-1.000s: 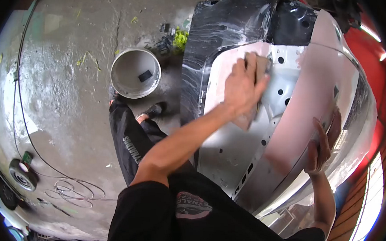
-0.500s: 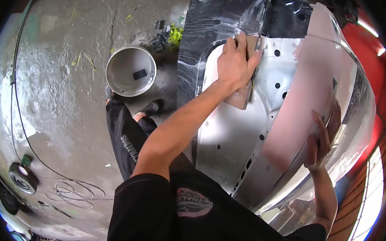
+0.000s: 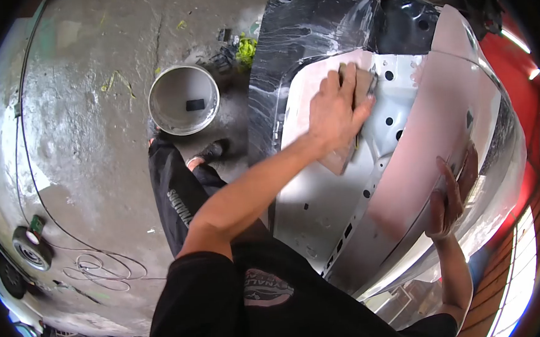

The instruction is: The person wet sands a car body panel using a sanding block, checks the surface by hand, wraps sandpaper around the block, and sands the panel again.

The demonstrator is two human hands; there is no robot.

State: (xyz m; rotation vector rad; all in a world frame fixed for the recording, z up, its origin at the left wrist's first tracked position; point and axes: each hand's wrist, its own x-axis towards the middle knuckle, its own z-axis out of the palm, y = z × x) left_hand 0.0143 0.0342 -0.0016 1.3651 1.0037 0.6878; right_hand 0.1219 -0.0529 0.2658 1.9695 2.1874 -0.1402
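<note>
My left hand (image 3: 335, 107) is wrapped over a long, flat sanding block (image 3: 339, 159), pressing it against the pale inner surface of a car body panel (image 3: 321, 193). The block's brownish end shows beyond my fingers and below my palm. My right hand (image 3: 448, 204) lies with fingers stretched out against the glossy outer side of the panel, where its reflection shows. Between the hands runs a band of pinkish-grey primer (image 3: 411, 153). Dark, scuffed paint (image 3: 304, 27) covers the far part.
A round bucket (image 3: 186, 127) stands on the concrete floor at my left, with a small dark rectangular piece (image 3: 195, 104) in it. Yellow-green scraps (image 3: 246, 48) lie beside the car. A hose (image 3: 97, 272) coils near a wheel (image 3: 32, 249) at lower left.
My left hand and the sanding block have slid down the panel, toward my body and slightly right. The right hand keeps its place.
</note>
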